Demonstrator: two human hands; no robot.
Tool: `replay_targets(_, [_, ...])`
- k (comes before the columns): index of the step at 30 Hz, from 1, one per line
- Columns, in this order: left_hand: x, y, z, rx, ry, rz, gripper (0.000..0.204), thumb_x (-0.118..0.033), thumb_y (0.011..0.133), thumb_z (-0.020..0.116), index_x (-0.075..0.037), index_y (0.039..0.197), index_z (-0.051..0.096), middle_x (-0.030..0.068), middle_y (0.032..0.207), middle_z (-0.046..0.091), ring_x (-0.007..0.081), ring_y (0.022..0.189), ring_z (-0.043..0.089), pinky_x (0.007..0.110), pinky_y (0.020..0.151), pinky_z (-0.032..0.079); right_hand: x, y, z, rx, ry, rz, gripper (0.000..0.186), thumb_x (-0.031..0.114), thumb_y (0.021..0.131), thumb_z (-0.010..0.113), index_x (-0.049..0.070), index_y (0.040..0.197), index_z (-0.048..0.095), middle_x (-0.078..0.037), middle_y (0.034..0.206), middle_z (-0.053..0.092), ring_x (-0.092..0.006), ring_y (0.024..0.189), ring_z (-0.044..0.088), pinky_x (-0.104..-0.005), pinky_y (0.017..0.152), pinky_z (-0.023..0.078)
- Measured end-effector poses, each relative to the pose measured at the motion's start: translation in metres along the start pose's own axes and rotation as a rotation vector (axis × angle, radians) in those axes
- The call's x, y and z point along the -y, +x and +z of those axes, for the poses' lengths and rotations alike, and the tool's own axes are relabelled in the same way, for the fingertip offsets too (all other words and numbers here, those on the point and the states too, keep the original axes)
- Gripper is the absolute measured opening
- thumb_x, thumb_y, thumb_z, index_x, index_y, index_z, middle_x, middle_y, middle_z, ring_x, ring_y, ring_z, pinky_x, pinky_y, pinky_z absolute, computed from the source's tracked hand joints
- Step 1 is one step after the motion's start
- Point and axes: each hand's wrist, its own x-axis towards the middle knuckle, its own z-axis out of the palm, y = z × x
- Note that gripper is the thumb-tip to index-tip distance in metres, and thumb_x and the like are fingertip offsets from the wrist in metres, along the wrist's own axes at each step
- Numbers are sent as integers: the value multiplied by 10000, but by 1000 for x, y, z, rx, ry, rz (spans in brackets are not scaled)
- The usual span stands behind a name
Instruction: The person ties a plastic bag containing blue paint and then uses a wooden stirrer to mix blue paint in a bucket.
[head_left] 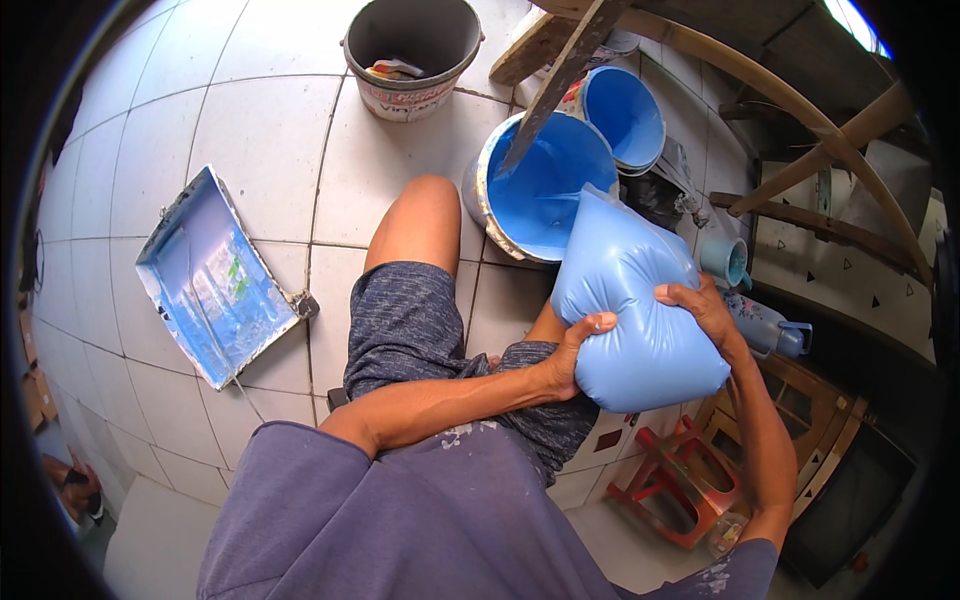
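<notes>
My left hand (573, 352) grips a full, shiny light-blue plastic bag (640, 300) from its left side, thumb on its front. On the right side my right hand (698, 308) is wrapped round the same bag. The bag's narrowed top leans over the rim of a large white bucket (480, 190) with blue paint inside, and a thin blue strand reaches from it into the bucket. Behind that stands another blue-coated bucket (625, 115). A wooden stick (560, 90) crosses above the large bucket.
A paint tray (185, 270) with blue paint lies on the left. A dark bucket (420, 40) stands at the top. On the right are wooden frames (830, 140), a mug (722, 265), a thermos (760, 325), a red stool (680, 470) and a dark screen (850, 500).
</notes>
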Motion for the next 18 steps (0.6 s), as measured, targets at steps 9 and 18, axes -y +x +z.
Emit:
replay_targets(9, [0, -1, 3, -15, 2, -2, 906, -524, 697, 639, -13, 1366, 303, 193, 1246, 459, 302, 1150, 491, 419, 971, 428, -6, 1, -1, -13, 22, -13, 518, 246, 709, 704, -73, 1089, 557, -139, 894, 631, -183, 698, 645, -283, 648, 535])
replay_targets(18, [0, -1, 1, 0, 5, -7, 877, -529, 712, 620, -16, 1356, 318, 190, 1242, 462, 296, 1150, 492, 415, 970, 429, -10, 5, -2, -19, 21, -17, 496, 237, 707, 712, -63, 1075, 570, -133, 874, 641, -183, 670, 648, -284, 631, 539])
